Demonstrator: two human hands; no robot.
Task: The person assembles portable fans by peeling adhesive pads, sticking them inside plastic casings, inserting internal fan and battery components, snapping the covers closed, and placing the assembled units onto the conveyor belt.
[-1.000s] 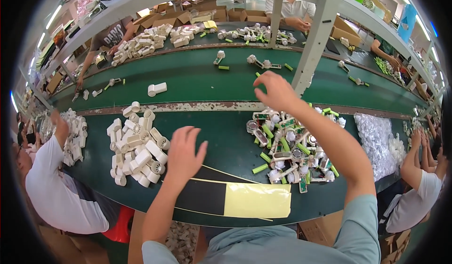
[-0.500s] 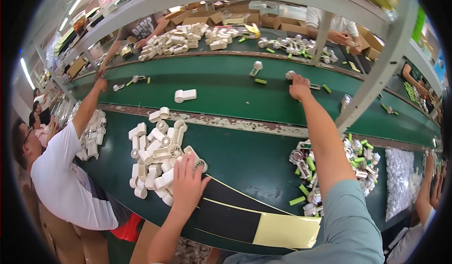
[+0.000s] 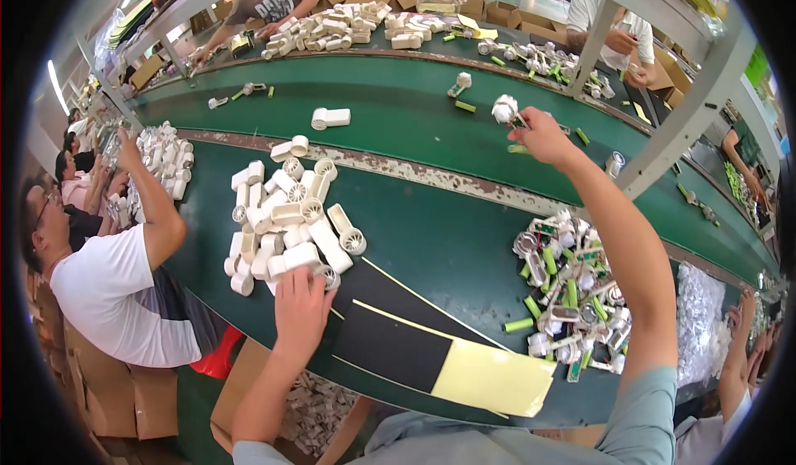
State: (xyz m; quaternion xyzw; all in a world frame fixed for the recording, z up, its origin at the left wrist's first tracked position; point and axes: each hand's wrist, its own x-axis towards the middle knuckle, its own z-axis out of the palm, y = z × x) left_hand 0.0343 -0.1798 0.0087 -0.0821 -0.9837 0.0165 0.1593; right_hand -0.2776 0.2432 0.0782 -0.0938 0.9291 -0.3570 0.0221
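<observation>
My right hand (image 3: 547, 137) is closed on a fan motor assembly (image 3: 505, 109) with a round white head, lifted over the green conveyor belt (image 3: 398, 125). A green cylindrical cell (image 3: 517, 148) shows just below those fingers. At the near edge of a pile of white plastic fan housings (image 3: 286, 208), my left hand (image 3: 300, 306) has its fingers bent round a housing (image 3: 330, 277) with a round grille end. The rest of that housing is partly hidden by the hand. Black sheets (image 3: 390, 345) with a pale yellow backing (image 3: 493, 375) lie right of my left hand.
Motor assemblies with green cells (image 3: 572, 299) form a heap under my right forearm. A clear plastic bag (image 3: 699, 324) lies beyond it. A grey metal post (image 3: 688, 104) rises at the right. A co-worker in a white shirt (image 3: 116, 299) sits at the left.
My right hand has raised the motor assembly off the belt. My left hand has gone from lying spread on the pile to bent fingers round a housing. The view has shifted.
</observation>
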